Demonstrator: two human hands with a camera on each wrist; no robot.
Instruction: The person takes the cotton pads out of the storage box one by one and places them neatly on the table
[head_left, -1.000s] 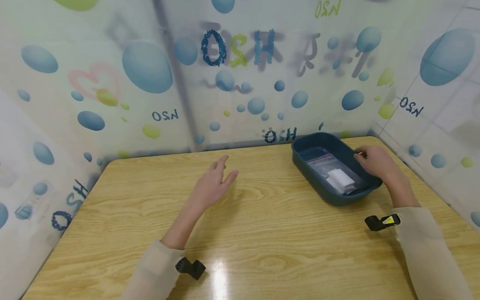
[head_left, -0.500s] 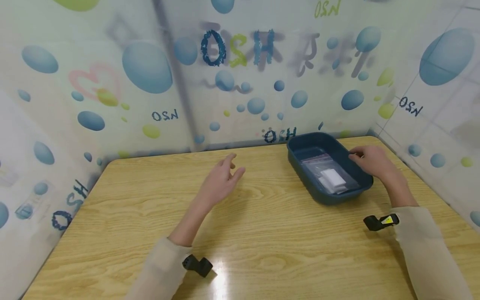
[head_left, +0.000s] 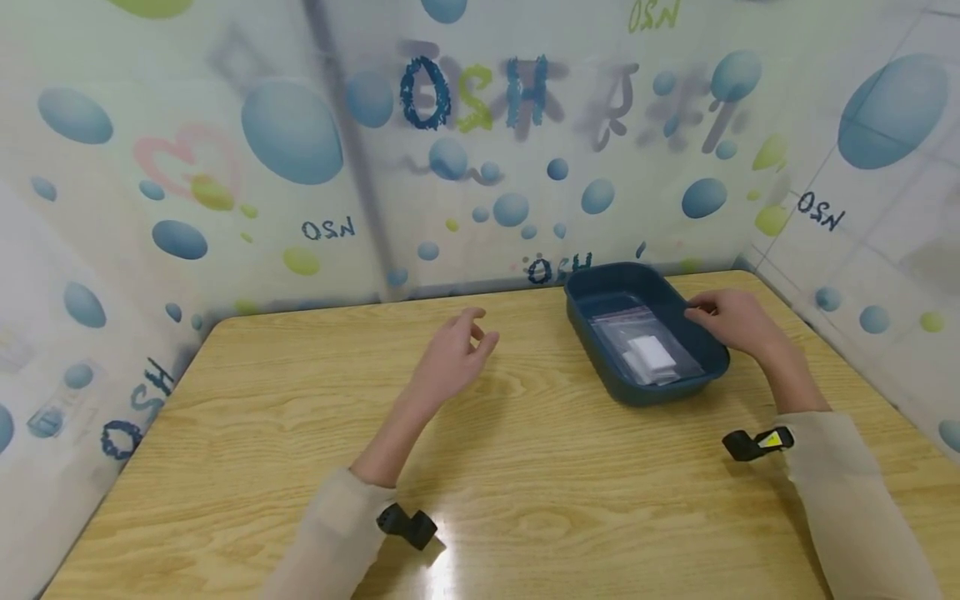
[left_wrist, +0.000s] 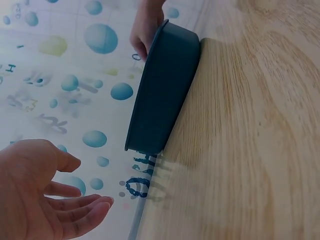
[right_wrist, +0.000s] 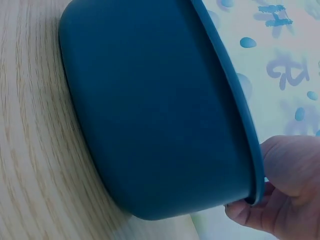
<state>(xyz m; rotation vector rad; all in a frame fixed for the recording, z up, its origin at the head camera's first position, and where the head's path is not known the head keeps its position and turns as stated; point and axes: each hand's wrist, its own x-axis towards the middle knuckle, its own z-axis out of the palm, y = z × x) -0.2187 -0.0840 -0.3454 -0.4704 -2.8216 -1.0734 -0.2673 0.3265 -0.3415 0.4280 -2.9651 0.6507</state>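
A dark blue oval-cornered plastic basin (head_left: 600, 357) stands on the right part of the table, near the back wall. Inside it lies a clear zip bag (head_left: 617, 323) with white block-like pieces (head_left: 651, 353) in or under the plastic; which, I cannot tell. My right hand (head_left: 737, 322) pinches the basin's right rim, and in the right wrist view its thumb and fingers (right_wrist: 252, 215) meet around that edge. Left of the basin my left hand (head_left: 452, 357) hovers over the table, holding nothing. Its fingers are loosely bent, as the left wrist view also shows.
The wood-grain table (head_left: 247, 400) runs up to a back curtain (head_left: 420, 192) printed with blue and green dots and lettering. Similar sheets close off both sides. A small black camera (head_left: 407, 525) sits on the left cuff, another camera (head_left: 756, 444) on the right.
The basin has slid left across the table with my right hand on its rim. My left hand has moved right, closer to the basin, its fingers bending a little more.
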